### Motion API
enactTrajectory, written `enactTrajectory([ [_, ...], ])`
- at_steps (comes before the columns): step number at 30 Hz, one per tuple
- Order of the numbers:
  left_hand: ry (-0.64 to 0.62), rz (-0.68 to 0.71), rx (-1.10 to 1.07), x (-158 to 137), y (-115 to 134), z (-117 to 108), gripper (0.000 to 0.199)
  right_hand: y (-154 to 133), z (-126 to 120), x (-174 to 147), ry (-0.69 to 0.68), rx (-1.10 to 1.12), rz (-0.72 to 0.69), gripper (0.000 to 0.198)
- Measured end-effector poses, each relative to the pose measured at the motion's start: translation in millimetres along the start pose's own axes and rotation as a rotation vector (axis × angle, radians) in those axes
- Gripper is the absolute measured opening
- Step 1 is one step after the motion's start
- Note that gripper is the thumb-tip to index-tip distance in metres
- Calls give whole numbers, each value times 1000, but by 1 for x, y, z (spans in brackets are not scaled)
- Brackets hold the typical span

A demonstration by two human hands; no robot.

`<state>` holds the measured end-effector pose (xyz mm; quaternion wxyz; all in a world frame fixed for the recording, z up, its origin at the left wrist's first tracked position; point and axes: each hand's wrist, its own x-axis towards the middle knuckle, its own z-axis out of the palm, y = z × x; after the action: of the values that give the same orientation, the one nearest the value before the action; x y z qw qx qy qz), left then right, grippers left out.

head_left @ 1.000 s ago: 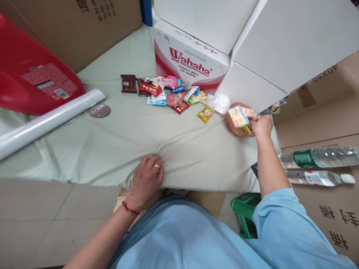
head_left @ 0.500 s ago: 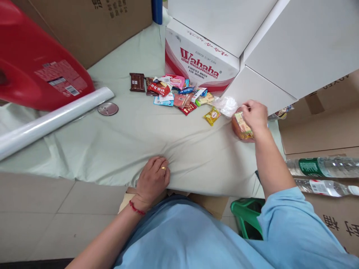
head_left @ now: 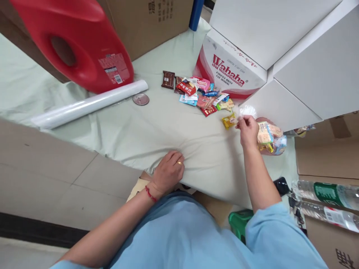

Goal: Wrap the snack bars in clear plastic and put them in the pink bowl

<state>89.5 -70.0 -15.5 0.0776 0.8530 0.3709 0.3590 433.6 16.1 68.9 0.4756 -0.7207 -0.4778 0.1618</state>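
Note:
My left hand [head_left: 169,170] rests on the pale green cloth near its front edge, fingers lying on it and holding nothing. My right hand [head_left: 248,131] has its fingertips pinched together beside a yellow snack packet [head_left: 228,121] and a crumpled clear plastic bag [head_left: 248,111]. What is between those fingertips, if anything, is too small to tell. Just right of that hand stands a round reddish container [head_left: 264,151] filled with wrapped snacks [head_left: 265,133]. Several more snack packets [head_left: 206,101] lie in a loose pile to the left, with a dark brown packet [head_left: 168,80] at its far end.
Behind the pile stands a Wahaha carton [head_left: 230,69], next to white boxes [head_left: 308,56]. At left are a red jug [head_left: 89,48], a roll of clear film [head_left: 92,104] and a round disc [head_left: 140,99]. Plastic bottles [head_left: 328,194] lie at right above a green stool [head_left: 238,224].
My right hand has moved left from the snack container to beside the clear bag and yellow packet, uncovering the container's contents. My left hand stays on the cloth. The view has shifted and turned.

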Motion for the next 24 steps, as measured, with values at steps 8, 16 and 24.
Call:
enactTrajectory([
  [8,106,-297,-492,11,25,-15,15,-10,-14,-181,-131,834,552,38],
  [16,19,-364,-750,18,71,-23,12,-9,-5,-222,-122,822,655,45],
  [24,9,-431,-698,7,68,-19,17,-30,13,-232,-225,691,474,40],
])
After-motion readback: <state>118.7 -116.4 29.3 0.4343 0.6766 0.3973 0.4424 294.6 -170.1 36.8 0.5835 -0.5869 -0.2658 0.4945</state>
